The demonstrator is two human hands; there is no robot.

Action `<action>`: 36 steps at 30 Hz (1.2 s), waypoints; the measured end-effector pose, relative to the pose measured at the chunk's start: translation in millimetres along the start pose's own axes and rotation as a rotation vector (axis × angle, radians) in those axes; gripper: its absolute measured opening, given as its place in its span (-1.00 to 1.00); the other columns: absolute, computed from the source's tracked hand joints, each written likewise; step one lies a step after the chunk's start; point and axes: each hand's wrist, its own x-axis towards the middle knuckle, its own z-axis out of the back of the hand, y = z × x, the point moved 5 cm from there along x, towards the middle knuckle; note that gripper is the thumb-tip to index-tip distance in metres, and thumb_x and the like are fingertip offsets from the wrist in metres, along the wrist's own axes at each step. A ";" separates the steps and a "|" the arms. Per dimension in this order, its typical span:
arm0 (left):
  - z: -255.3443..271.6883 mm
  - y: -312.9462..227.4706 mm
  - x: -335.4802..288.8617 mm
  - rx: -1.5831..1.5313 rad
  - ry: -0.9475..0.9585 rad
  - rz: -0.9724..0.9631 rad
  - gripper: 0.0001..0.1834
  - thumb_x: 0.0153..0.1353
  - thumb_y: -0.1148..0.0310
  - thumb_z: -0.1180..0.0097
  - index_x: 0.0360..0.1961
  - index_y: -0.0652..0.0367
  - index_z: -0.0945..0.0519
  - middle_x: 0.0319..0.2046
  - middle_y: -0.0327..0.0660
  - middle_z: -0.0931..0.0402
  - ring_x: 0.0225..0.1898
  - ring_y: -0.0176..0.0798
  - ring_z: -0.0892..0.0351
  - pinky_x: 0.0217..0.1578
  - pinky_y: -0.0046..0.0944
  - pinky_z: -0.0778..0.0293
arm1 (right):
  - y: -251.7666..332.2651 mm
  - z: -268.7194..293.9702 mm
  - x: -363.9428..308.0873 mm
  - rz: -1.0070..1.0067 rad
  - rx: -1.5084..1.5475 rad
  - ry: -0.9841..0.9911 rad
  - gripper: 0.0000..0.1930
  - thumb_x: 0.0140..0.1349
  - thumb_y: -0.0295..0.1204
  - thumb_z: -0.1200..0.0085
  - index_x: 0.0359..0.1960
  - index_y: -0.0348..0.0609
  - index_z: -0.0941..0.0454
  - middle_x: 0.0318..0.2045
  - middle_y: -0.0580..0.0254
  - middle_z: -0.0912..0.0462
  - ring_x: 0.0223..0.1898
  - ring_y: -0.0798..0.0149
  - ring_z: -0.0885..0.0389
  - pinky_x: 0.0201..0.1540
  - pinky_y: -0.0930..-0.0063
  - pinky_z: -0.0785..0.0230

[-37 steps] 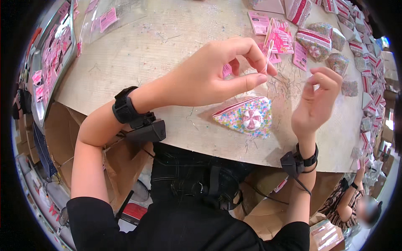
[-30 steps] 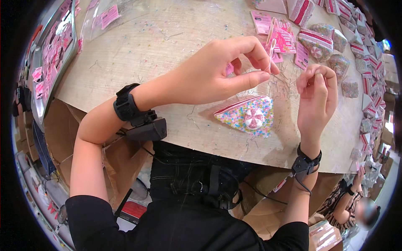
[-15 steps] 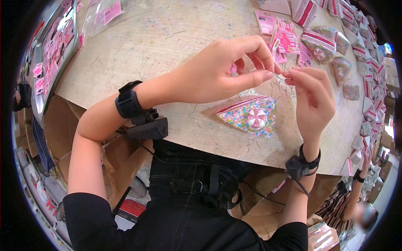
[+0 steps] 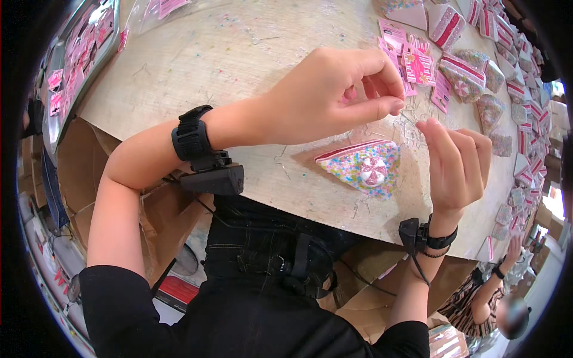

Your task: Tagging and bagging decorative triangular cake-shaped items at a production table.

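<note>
One cake-slice ornament [image 4: 358,169] on the pale wood table [image 4: 197,71], just nearer the person than the left hand; neither hand touches it. Point faces left, red-and-white layered edge along its far side, multicolour sprinkles over the face, pink-and-white swirl candy toward the right end. Left hand [image 4: 340,98] reaches across from the left, above the table, thumb and forefinger brought together at the tips, other fingers curled; can't tell if they're fully closed or pinching something thin. Right hand [image 4: 456,164] raised, right of the ornament, fingers bent, thumb and forefinger close; contents unclear too. Fingertips of the two hands near each other, apart. Thin wire hooks [image 4: 412,126] scattered on the table by the fingertips, a few more near and left of the ornament. Pink cards [image 4: 419,67] in a loose pile, far side, beyond the fingertips. More slice ornaments [image 4: 462,77] right of the cards, crowding the table's right edge. Far left: metal tray [image 4: 54,134] full of pink tags [image 4: 80,53], clear plastic bag [image 4: 142,22] next to it. Black wristbands [image 4: 192,134] on both wrists. Near right: co-worker in a striped top [image 4: 468,304], one arm raised.
</note>
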 end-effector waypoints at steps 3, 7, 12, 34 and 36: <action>1.3 -6.1 0.7 0.089 -0.016 -0.099 -0.86 0.18 0.44 -0.26 -0.23 0.17 -0.60 -0.38 -0.32 -0.65 -0.38 -0.52 -0.57 -0.39 -0.49 -0.37 | -8.4 -6.9 1.1 -0.130 0.176 0.155 -0.70 -0.19 -0.64 -0.34 -0.32 -0.24 -0.67 -0.52 0.28 -0.59 -0.47 0.29 -0.48 -0.46 0.48 -0.33; -1.3 -7.0 1.6 0.093 -0.033 -0.116 -0.85 0.16 0.46 -0.27 -0.23 0.17 -0.60 -0.38 -0.30 -0.65 -0.38 -0.50 -0.58 -0.40 -0.47 -0.38 | -28.0 -13.8 -9.9 -0.299 0.326 0.147 -0.79 -0.10 -0.67 -0.31 -0.35 -0.29 -0.65 -0.48 0.24 -0.59 -0.43 0.33 -0.50 -0.45 0.49 -0.35; -6.1 -0.6 -0.8 -0.060 0.002 -0.066 -0.85 0.23 0.44 -0.18 -0.17 0.20 -0.60 -0.37 -0.28 -0.65 -0.38 -0.47 -0.57 -0.40 -0.44 -0.41 | -25.6 -23.9 -24.7 -0.746 1.205 -0.137 -0.85 0.18 -0.72 -0.13 -0.21 -0.38 -0.52 -0.37 0.14 -0.59 -0.39 0.40 -0.57 -0.40 0.59 -0.45; -16.3 -7.2 -2.8 -0.080 0.154 0.063 -0.77 0.28 0.42 -0.09 -0.05 0.17 -0.51 -0.43 -0.36 -0.58 -0.37 -0.54 -0.57 -0.44 -0.49 -0.38 | 1.0 -19.8 -11.6 -0.329 0.640 -0.253 -0.67 0.05 -0.76 -0.26 -0.28 -0.27 -0.35 -0.36 0.03 -0.62 -0.38 0.30 -0.60 -0.27 0.51 -0.49; -18.2 -6.4 -2.5 -0.122 0.146 0.065 -0.79 0.27 0.43 -0.10 -0.08 0.17 -0.51 -0.41 -0.36 -0.60 -0.38 -0.53 -0.57 -0.44 -0.48 -0.38 | 0.7 -19.5 -12.6 -0.350 0.660 -0.260 -0.67 0.05 -0.76 -0.26 -0.28 -0.27 -0.33 -0.38 0.04 -0.61 -0.38 0.30 -0.60 -0.29 0.52 -0.49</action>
